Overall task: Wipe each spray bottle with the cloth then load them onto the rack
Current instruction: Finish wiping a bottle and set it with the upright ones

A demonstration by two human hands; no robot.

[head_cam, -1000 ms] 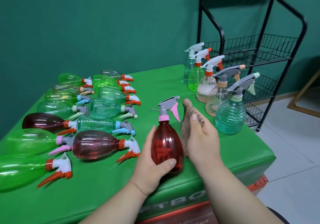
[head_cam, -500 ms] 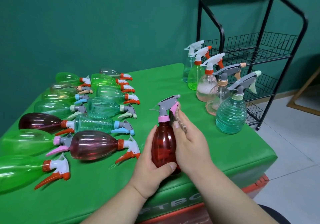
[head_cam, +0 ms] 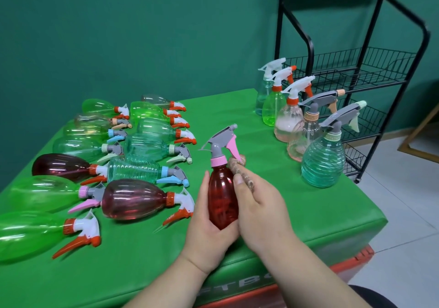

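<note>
- Our left hand (head_cam: pixel 206 231) curls round the lower body of the red spray bottle (head_cam: pixel 222 196), holding it upright just above the green table (head_cam: pixel 308 212).
- Our right hand (head_cam: pixel 261 210), touching the bottle's right side, pinches the rolled brown cloth (head_cam: pixel 238 165) against its shoulder, under the pink collar.
- We judge the bottle light, thin plastic, smooth and likely slippery; the belly is the place to grip, not the trigger.
- The rack (head_cam: pixel 356 81) stands well beyond our right hand, past five upright bottles (head_cam: pixel 323 165).

Left grip (head_cam: pixel 210 227), right grip (head_cam: pixel 261 209) and forearms (head_cam: pixel 316 268) are bare; a dark garment (head_cam: pixel 377 299) shows.
</note>
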